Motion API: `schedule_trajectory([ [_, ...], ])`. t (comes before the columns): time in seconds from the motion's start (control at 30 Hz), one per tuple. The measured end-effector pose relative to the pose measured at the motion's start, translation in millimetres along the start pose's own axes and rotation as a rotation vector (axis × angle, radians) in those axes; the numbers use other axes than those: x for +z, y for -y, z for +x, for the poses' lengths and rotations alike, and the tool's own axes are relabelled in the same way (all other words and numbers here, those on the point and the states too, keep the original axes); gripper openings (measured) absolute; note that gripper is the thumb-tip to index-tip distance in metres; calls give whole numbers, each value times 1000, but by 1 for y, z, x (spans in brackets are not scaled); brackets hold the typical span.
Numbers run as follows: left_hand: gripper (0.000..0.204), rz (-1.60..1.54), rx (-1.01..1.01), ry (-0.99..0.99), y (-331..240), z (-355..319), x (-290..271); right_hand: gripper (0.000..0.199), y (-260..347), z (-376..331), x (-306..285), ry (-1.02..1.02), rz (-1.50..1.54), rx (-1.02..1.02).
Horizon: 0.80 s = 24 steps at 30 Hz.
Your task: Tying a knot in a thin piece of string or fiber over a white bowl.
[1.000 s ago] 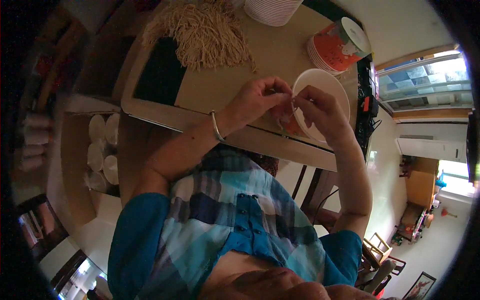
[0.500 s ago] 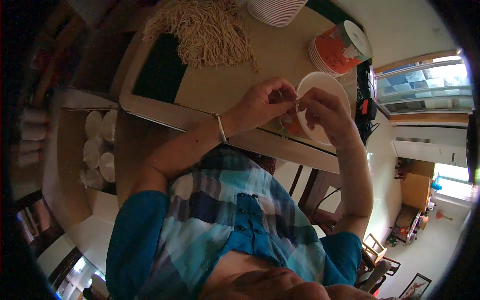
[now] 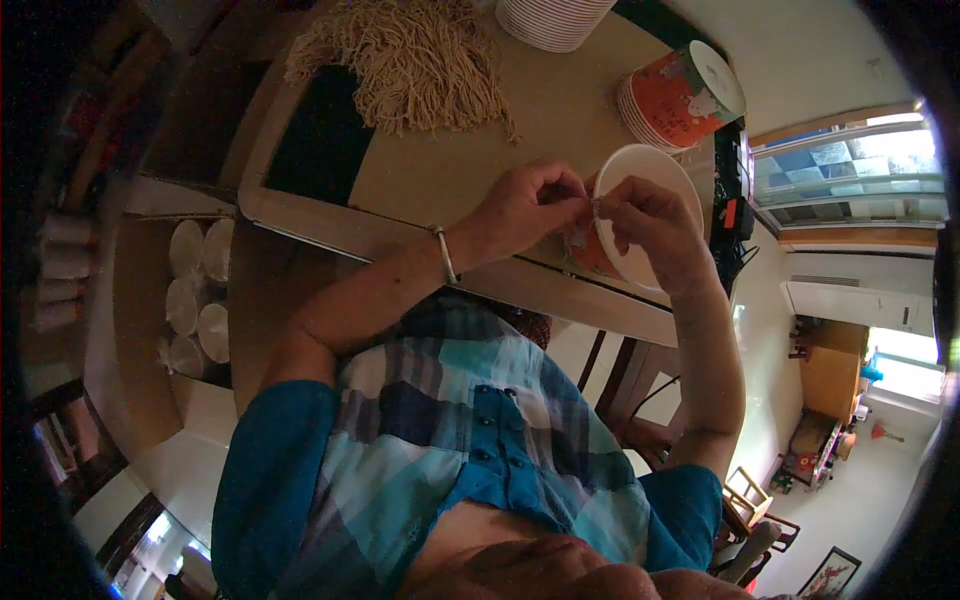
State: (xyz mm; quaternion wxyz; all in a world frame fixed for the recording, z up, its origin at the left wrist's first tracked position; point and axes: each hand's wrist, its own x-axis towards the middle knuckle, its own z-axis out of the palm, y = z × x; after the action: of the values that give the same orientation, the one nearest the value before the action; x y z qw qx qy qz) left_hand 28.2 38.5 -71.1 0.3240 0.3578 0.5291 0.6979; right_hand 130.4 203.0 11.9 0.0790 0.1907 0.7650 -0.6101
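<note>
A paper bucket point(image 3: 650, 163) lies tipped on the table's near right part, its wide white mouth facing right and its printed orange side partly showing. My left hand point(image 3: 530, 210) is closed in a pinch at the left side of the rim. From the other side my right hand point(image 3: 658, 232) reaches across the mouth, thumb and fingers pressed together at the same spot. The fingertips of both hands nearly meet there. Whatever small thing they pinch is too small and hidden to name.
A heap of tan twine pieces point(image 3: 430, 75) lies at the far left of the table point(image 3: 560, 110). Beyond the bucket rests a stack of orange printed paper buckets point(image 3: 672, 103). Another striped white stack point(image 3: 555, 22) stands farther back. Left below, a cardboard box point(image 3: 145, 330) holds several white rolls point(image 3: 187, 248).
Both hands stay at the bucket's rim, with only a slight shift of the fingers. The bucket is practically where it was.
</note>
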Motion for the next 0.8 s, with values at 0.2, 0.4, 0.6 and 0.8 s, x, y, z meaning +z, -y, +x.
schedule_trajectory([
  [0.2, 10, 27, -49, -66, 3, -5, 1, 19, -14, 3, 5, -100, -127, -100],
  [0.4, 10, 41, -15, -121, 6, -6, 6, 19, -22, 4, 12, -199, -240, -242],
  [0.6, 9, 64, 42, -164, 6, -9, 10, 15, -20, 1, 17, -251, -265, -263],
  [0.8, 8, 117, 110, -170, 10, -8, 10, 10, -16, 0, 15, -250, -305, -296],
])
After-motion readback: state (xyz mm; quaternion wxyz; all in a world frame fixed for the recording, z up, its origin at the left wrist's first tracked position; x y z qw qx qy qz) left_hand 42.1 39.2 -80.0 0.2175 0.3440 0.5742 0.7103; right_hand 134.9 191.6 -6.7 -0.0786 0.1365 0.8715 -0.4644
